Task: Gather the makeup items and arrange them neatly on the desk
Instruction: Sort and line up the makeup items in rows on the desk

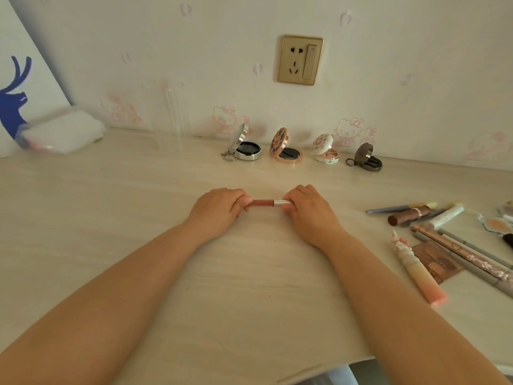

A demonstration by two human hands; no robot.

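A lip gloss tube [266, 203] with a brownish-red body and a silver cap lies level between my hands above the middle of the desk [249, 287]. My left hand [219, 208] pinches the red end. My right hand [306, 208] grips the silver cap end. Several open compacts stand in a row by the wall: a silver one [245, 148], a rose-gold one [286, 150], a white floral one [326, 151] and a dark grey one [366, 158]. A loose pile of pencils, tubes and a brown palette [438, 262] lies at the right, with a peach tube [419, 273].
A clear plastic pack [61, 132] sits at the back left beside a white board with a blue deer [14, 101]. A clear acrylic stand [173, 112] is against the wall. A gold socket [301, 60] is on the wall. The desk's front edge [319, 368] runs below my arms.
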